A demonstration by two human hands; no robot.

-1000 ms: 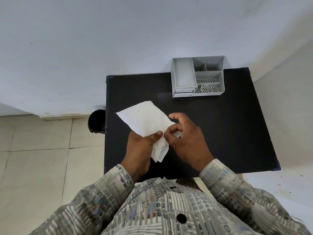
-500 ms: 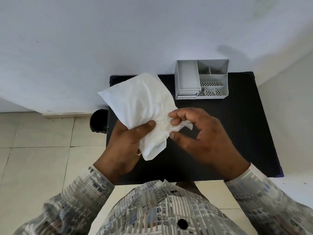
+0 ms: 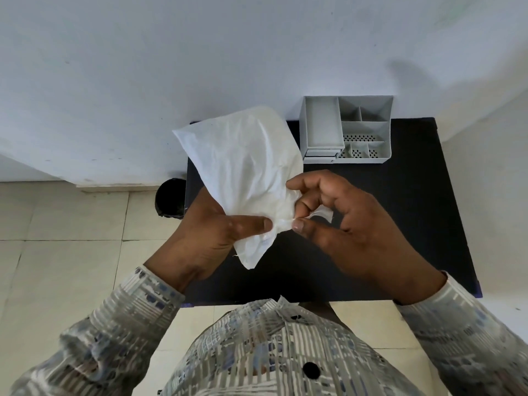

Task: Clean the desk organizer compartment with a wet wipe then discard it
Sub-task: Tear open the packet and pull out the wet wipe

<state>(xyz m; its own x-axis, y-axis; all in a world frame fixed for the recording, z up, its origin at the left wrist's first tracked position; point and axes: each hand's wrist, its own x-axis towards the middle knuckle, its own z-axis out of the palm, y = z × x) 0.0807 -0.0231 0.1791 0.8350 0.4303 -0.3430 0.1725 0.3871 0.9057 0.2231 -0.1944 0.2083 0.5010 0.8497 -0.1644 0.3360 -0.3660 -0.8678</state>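
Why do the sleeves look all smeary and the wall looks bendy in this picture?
In the head view, the sleeves near the bottom corners are blurred, while the wet wipe, both hands and the desk organizer look sharp; the wide-angle lens curves the wall's bottom edge; a soft shadow falls on the wall above the organizer.

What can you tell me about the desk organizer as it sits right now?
The desk organizer is a light grey box, plastic by its look, standing upright at the far edge of the black table against the white wall. It has one large plain compartment on the left with what looks like a small drawer below it, and several smaller compartments on the right, some with perforated floors. All look empty. Neither hand nor the wet wipe touches it.
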